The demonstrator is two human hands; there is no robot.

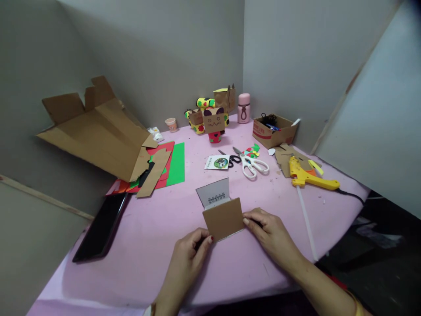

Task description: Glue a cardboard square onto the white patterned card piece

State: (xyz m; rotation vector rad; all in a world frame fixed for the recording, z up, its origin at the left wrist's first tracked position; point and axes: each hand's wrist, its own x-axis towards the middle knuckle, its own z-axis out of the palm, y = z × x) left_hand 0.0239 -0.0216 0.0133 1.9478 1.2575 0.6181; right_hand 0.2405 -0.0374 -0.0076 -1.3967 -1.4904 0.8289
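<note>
A small folded piece of cardboard (224,221) stands near the front of the table, its plain brown panel facing me. Behind it rises a white flap (215,194) with dark printing. My left hand (190,252) pinches the lower left corner between thumb and fingers. On the opposite side, my right hand (268,230) grips the right edge the same way. Beyond the cardboard lie a white card with a round picture (221,162), white-handled scissors (251,166) and black-handled scissors (234,159).
A yellow glue gun (309,176) rests at right, its cord running off the edge. A large cardboard sheet (98,142) leans left above coloured paper (176,164) and a black tablet-like slab (101,228). Cardboard figures (214,123), a pink bottle (244,109) and an open box (271,134) stand behind.
</note>
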